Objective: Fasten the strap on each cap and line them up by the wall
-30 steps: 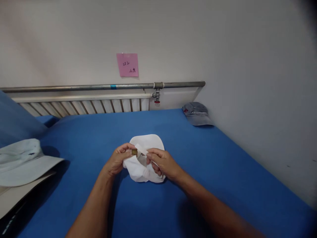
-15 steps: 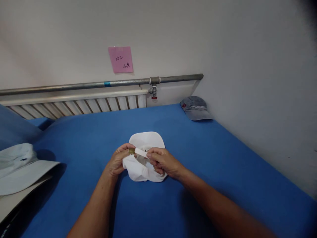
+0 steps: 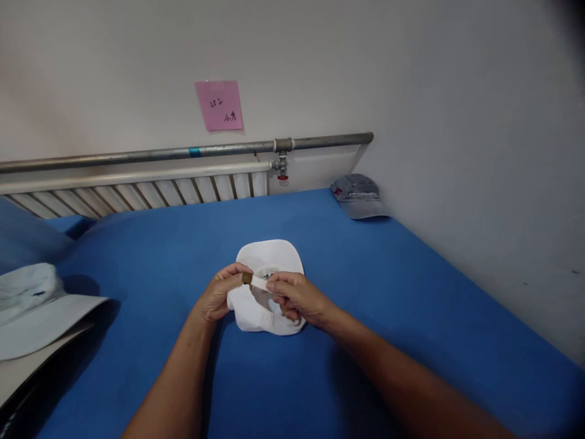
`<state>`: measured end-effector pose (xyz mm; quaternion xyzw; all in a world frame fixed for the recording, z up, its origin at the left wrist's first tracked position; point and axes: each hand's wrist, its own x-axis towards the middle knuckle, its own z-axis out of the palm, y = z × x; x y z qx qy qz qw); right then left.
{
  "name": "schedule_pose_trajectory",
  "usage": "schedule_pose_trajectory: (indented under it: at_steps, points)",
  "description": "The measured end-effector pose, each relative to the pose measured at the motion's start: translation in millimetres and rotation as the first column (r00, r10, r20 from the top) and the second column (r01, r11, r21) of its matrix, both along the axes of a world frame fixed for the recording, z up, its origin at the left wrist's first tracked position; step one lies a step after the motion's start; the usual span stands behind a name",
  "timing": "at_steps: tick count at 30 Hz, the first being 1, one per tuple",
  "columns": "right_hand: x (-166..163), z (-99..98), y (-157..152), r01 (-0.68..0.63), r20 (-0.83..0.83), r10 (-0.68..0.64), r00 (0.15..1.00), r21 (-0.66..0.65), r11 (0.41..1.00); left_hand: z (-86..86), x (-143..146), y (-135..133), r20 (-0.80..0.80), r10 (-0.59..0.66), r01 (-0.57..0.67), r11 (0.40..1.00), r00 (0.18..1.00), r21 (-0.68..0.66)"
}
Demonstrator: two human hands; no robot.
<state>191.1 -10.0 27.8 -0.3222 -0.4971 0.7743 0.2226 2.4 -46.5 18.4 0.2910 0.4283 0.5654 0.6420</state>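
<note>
A white baseball cap point(image 3: 253, 312) rests on the blue surface, its brim facing away from me and its rear opening toward me. My left hand point(image 3: 222, 291) pinches the brass-coloured buckle point(image 3: 247, 278) at the left side of the cap's back. Between thumb and fingers, my right hand point(image 3: 295, 296) grips the end of the white strap point(image 3: 259, 283). The strap runs from the buckle across to that hand. The curled right fingers hide part of the cap's inside and right edge.
A grey-blue cap point(image 3: 359, 196) lies in the far right corner by the wall. Stacked caps point(image 3: 41, 317) stand at the left edge. Behind the blue surface point(image 3: 183, 244) are a radiator point(image 3: 183, 192), a metal pipe point(image 3: 150, 155) with a valve, and a pink note point(image 3: 219, 105).
The length of strap showing between buckle and right hand is shorter. The buckle, with the left fingertips, has shifted slightly right. The whole view has moved a little.
</note>
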Motion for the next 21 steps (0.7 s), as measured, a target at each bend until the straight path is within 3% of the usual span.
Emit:
schedule_pose_trajectory:
  at_steps: [8, 14, 21]
  points:
    - [-5, -3.9, -1, 0.001, 0.042, -0.004, 0.999, 0.078, 0.997, -0.5, 4, -1, -0.105, -0.113, 0.111, 0.994, 0.988, -0.024]
    - [2, 1.5, 5, 0.049, 0.025, -0.056, 0.998, 0.223, 0.974, 1.1, 0, -2, -0.108, -0.02, 0.024, 0.999, 0.994, 0.036]
    - [4, 6.4, 4, 0.031, 0.038, -0.04, 0.998, 0.224, 0.974, 4.4, 4, -5, -0.125, -0.034, 0.037, 0.999, 0.992, 0.016]
